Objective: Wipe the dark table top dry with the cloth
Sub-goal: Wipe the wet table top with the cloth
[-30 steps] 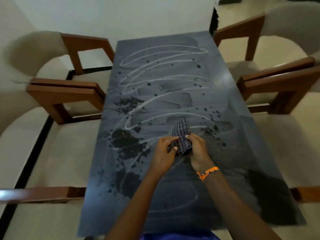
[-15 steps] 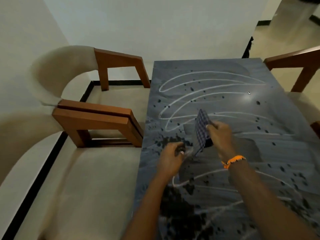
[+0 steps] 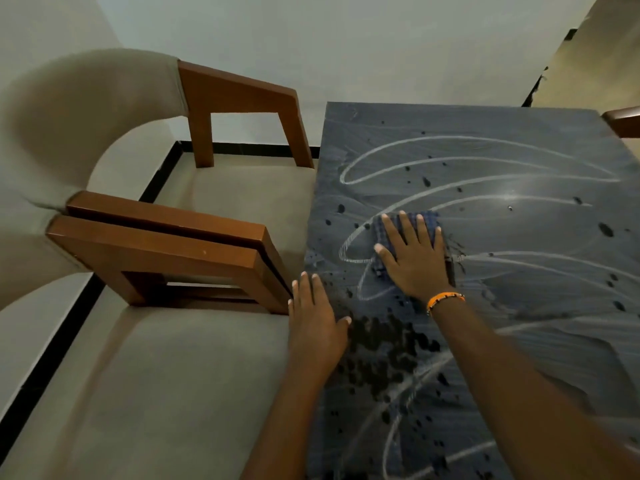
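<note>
The dark table top (image 3: 519, 306) fills the right half of the view, marked with pale curved streaks and dark wet spots. A blue checked cloth (image 3: 431, 223) lies flat on it near the left edge. My right hand (image 3: 415, 258) presses down on the cloth with fingers spread; an orange band circles that wrist. My left hand (image 3: 315, 323) rests flat and open on the table's left edge, holding nothing. A dense patch of dark drops (image 3: 384, 355) sits just beside my left hand, below the cloth.
A beige armchair with brown wooden arms (image 3: 166, 237) stands close against the table's left side. Part of another chair's wooden arm (image 3: 623, 121) shows at the far right. A pale wall runs behind, with a black skirting line on the floor.
The cloth, held up loosely before, now lies spread flat under my right palm, farther up the table. My left hand has let go and moved to the table's left edge. The view has swung left.
</note>
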Demonstrator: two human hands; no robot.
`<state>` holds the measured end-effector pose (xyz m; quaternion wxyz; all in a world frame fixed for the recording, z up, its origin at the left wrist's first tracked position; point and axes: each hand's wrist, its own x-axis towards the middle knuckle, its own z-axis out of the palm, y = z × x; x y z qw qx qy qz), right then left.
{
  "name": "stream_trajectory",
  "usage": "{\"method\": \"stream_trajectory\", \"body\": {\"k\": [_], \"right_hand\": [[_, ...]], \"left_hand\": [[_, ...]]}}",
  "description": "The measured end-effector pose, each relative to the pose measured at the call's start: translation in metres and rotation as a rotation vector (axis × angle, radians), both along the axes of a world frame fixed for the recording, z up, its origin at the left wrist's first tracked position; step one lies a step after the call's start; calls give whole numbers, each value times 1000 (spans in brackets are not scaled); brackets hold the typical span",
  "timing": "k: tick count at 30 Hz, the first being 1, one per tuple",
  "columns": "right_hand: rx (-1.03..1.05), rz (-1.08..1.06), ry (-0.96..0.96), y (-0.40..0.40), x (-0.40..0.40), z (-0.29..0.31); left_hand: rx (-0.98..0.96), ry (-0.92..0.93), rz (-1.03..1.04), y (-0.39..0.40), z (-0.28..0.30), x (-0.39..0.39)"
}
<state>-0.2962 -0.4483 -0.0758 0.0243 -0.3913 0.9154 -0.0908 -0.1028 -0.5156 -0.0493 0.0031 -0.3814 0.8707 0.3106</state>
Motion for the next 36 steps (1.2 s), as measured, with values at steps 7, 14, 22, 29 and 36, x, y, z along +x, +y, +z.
{"method": "stream_trajectory", "body": {"k": [7,14,22,29,36], "right_hand": [[-13,264,11,-84,50,3],[-25,215,73,-21,6,1],[-53,-295,11,66,-59,-2],[-36,-5,-10,-50,22,3],[-65,350,-25,-59,105,-2]], "left_hand": [[47,128,24,9,-1,9],[-34,-70,-37,21,2,4],[6,-17,7,19,3,4],[48,151,174,24,7,25],[76,142,316,35,8,45]]}}
